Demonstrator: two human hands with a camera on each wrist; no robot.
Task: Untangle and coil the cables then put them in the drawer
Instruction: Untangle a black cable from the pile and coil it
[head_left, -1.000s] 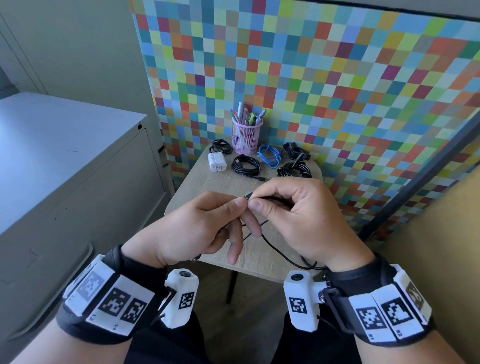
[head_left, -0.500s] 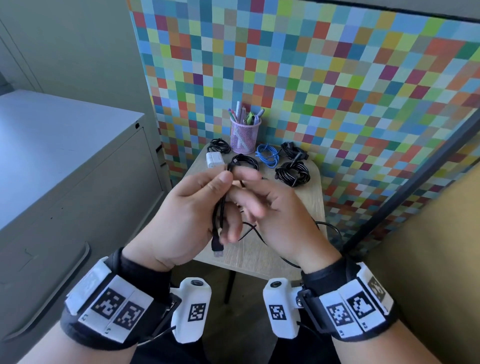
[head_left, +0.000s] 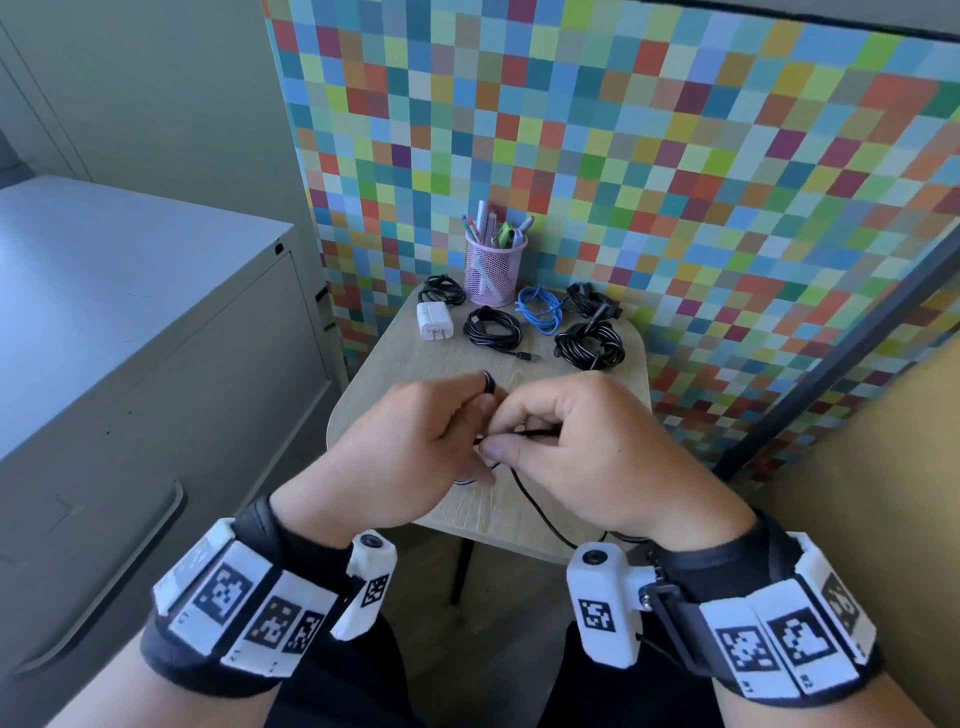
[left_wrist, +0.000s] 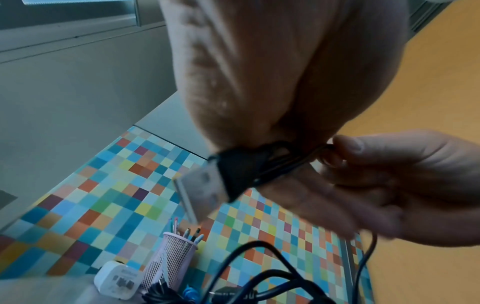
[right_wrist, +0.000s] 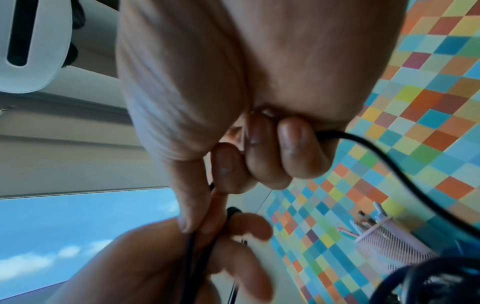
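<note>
My left hand (head_left: 480, 410) grips a small bundle of loops of a thin black cable (head_left: 535, 509) above the near part of the small wooden table (head_left: 395, 374). In the left wrist view the cable's USB plug (left_wrist: 202, 191) sticks out from under the left hand's fingers (left_wrist: 259, 92). My right hand (head_left: 511, 441) pinches the same cable right beside the left fingers. The cable's slack (right_wrist: 389, 164) trails from the right hand over the table's front edge. Several coiled cables lie at the back: black coils (head_left: 491, 326) (head_left: 589, 343) and a blue coil (head_left: 540, 309).
A pink mesh pen cup (head_left: 493, 270) and a white charger (head_left: 435, 322) stand at the table's back by the checkered wall. A grey cabinet (head_left: 130, 312) with a shut drawer front and its handle (head_left: 104, 587) stands to the left.
Half a second ago my left hand held the loops up with the plug hanging down. Both hands have since come lower and together, and the right hand pinches the cable again.
</note>
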